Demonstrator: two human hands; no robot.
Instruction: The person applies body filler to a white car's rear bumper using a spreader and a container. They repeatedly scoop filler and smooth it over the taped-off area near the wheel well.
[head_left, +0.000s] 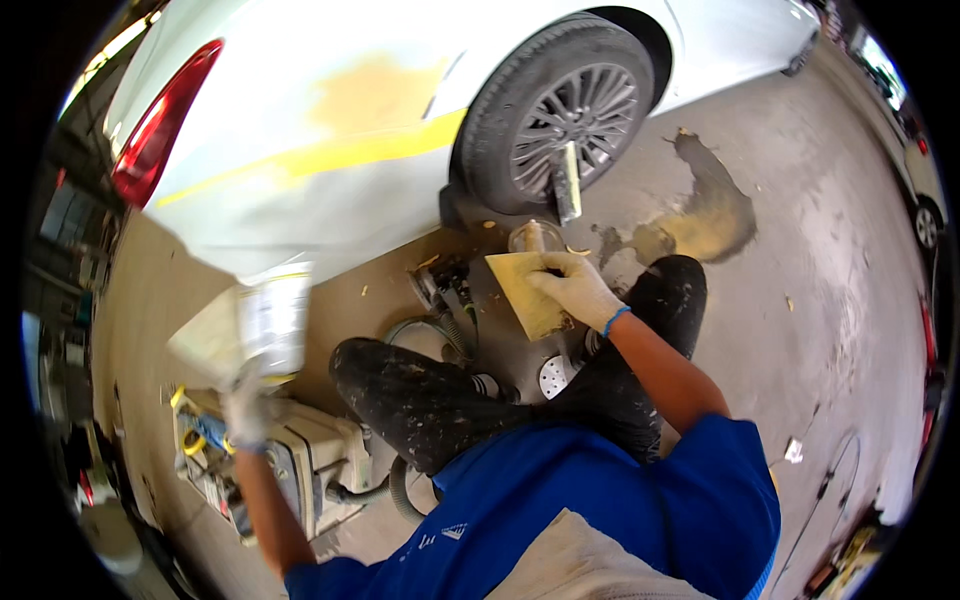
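Note:
My right hand (pixel 578 289), in a pale work glove with a blue cuff, pinches a thin yellow sheet (pixel 527 296), which hangs between my knees and the rear wheel. My left hand (pixel 245 405), also gloved, is smeared by motion. It is at the lower end of a white-labelled can (pixel 274 320) with a yellow rim, and of a pale, blurred flat piece (pixel 207 335). Whether its fingers grip either one is unclear. Ahead of me is the white car's rear side panel (pixel 330 190), with a yellow tape-like strip (pixel 370 145) and an orange-yellow patch (pixel 375 92).
A beige wheeled machine (pixel 325 450) with a ribbed hose (pixel 402 490) stands at my left. A sander-like tool (pixel 432 285) lies on the floor ahead. A long narrow block (pixel 568 183) leans by the rear wheel (pixel 560 110). A dark wet stain (pixel 715 205) marks the floor.

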